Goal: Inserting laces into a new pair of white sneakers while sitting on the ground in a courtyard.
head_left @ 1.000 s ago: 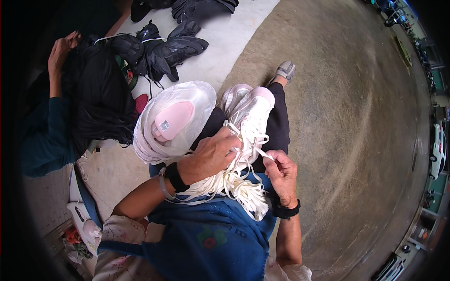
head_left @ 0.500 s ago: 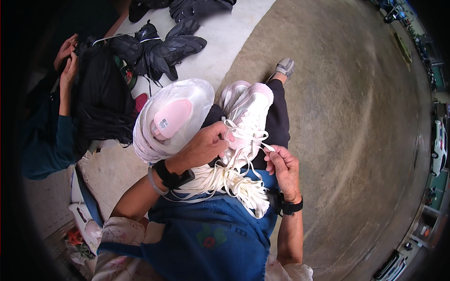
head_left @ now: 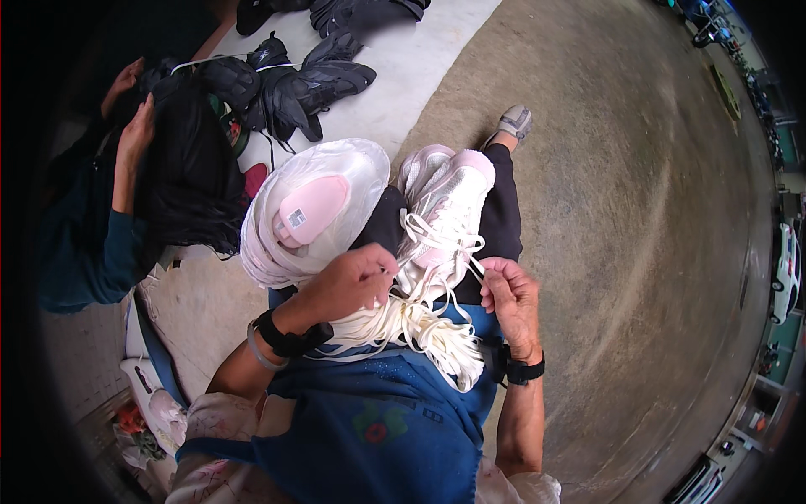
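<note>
A white and pink sneaker [head_left: 457, 197] lies across my lap, and the second shoe of the same kind [head_left: 424, 160] shows partly behind it. White laces [head_left: 441, 239] run loosely across its upper in loops. My right hand [head_left: 510, 304] pinches a lace end at the shoe's right side. Left of the shoe, my left hand [head_left: 351, 281] is closed, thumb against fingers; what it may hold is hidden. Below both hands, a thick bundle of off-white shoelaces [head_left: 420, 332] rests on my blue apron [head_left: 369, 403].
A clear plastic bag [head_left: 367, 160] with pink insoles [head_left: 315, 210] sits at my left. Black shoes [head_left: 294, 88] lie on a pale surface [head_left: 403, 76] beyond. At far left a co-worker's hands [head_left: 137, 130] hover by black laces [head_left: 189, 210]. Concrete floor [head_left: 621, 252] stretches to the right.
My left hand has moved away from the shoe's laces, back toward the lower left. My right hand still pinches its lace, slightly lower. The co-worker's hands have shifted a little.
</note>
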`<state>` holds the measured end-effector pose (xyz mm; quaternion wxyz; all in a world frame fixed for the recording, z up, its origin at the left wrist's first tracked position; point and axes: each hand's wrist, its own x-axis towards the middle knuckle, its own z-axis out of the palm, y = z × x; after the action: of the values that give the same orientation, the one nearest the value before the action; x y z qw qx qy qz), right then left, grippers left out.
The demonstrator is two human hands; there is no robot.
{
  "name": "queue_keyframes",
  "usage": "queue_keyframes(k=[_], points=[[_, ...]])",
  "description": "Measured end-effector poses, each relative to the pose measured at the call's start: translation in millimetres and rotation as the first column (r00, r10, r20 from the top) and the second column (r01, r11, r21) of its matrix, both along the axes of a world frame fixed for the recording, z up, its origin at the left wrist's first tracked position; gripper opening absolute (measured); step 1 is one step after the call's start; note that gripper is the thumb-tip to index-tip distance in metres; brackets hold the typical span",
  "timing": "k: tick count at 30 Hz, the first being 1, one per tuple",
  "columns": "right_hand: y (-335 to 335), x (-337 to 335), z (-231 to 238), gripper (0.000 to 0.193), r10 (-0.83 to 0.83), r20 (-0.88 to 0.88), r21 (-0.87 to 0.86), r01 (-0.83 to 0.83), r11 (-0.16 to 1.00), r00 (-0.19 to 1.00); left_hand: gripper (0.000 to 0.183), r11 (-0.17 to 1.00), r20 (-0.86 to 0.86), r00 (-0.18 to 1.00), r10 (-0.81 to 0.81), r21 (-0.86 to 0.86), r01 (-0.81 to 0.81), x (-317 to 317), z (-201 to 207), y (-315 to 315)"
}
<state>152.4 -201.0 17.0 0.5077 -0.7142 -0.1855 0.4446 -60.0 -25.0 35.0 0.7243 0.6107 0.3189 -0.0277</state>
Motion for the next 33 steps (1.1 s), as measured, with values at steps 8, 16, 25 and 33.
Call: queue_keyframes(k=[8,16,25,33], points=[[5,-2,2,0.017,-0.096,0.019,0.072,0.094,0.993,0.995,0.015,0.934,-0.055,0.997,-0.047,0.352,0.063,23,14,-9],[3,-6,-3,0.019,-0.134,0.133,0.094,0.122,0.988,0.982,0.015,0.488,-0.086,0.992,-0.095,0.864,0.122,56,-12,-7],[4,-12,2,0.015,-0.09,0.054,0.116,0.084,0.99,0.994,0.012,0.407,-0.121,0.986,-0.118,0.899,0.159,53,-15,-6],[3,-16,-9,0.025,-0.173,0.417,0.094,0.147,0.985,0.892,0.009,0.532,0.06,0.996,-0.06,0.847,-0.019,44,-16,-3]])
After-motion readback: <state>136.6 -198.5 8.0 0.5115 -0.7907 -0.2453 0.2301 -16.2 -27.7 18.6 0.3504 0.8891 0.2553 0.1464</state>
